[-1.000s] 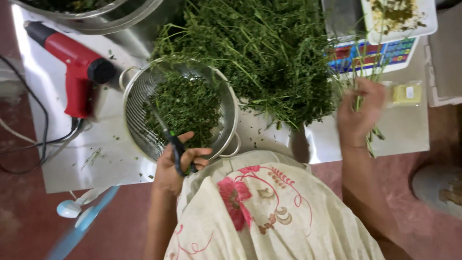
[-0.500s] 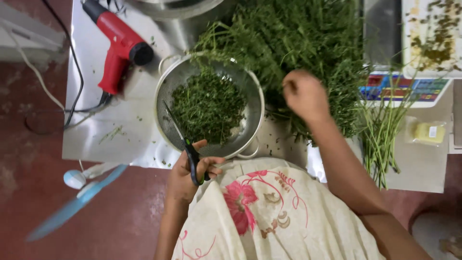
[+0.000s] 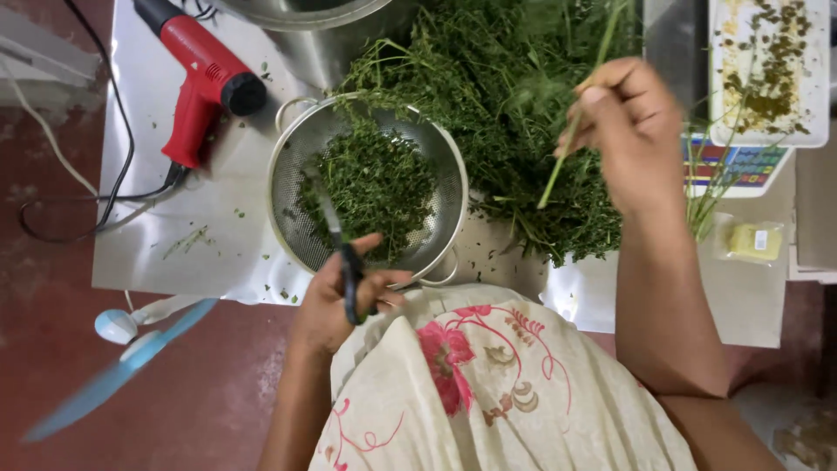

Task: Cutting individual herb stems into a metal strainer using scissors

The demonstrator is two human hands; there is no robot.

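A red heat gun (image 3: 199, 80) lies on the steel table (image 3: 174, 235) at ten o'clock, its black cord (image 3: 96, 205) trailing off the left edge toward nine. A large steel pot (image 3: 323, 30) stands at twelve. At two o'clock a white tray (image 3: 811, 78) holds brownish-green scraps, with a colourful card (image 3: 741, 166) just below it. A small yellow packet (image 3: 755, 242) rests at three. A pale blue fan (image 3: 122, 349) blurs over the red floor (image 3: 52, 288) at eight.
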